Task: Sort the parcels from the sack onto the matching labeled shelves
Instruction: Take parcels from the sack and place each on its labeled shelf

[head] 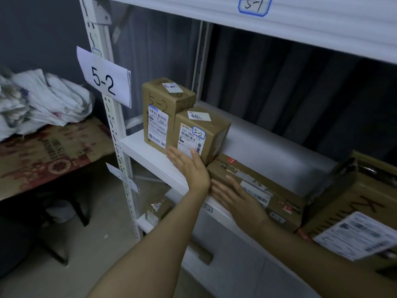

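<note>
The left hand (189,168) pressed flat against the 5-2 box (202,136) and the right hand (234,196) lay on the flat parcel (257,190) at the box's four o'clock. Both parcels sat on the 5-2 shelf (150,160), and the fingers (176,157) were straight, gripping nothing. Even, square pushes looked best.

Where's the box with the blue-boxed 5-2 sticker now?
The box sits on the shelf, left of centre, beside the taller box, the left hand flat against its front.

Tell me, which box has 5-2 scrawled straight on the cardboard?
The tall box at the shelf's left end; the shorter box beside it has 5-2 on its label.
</note>
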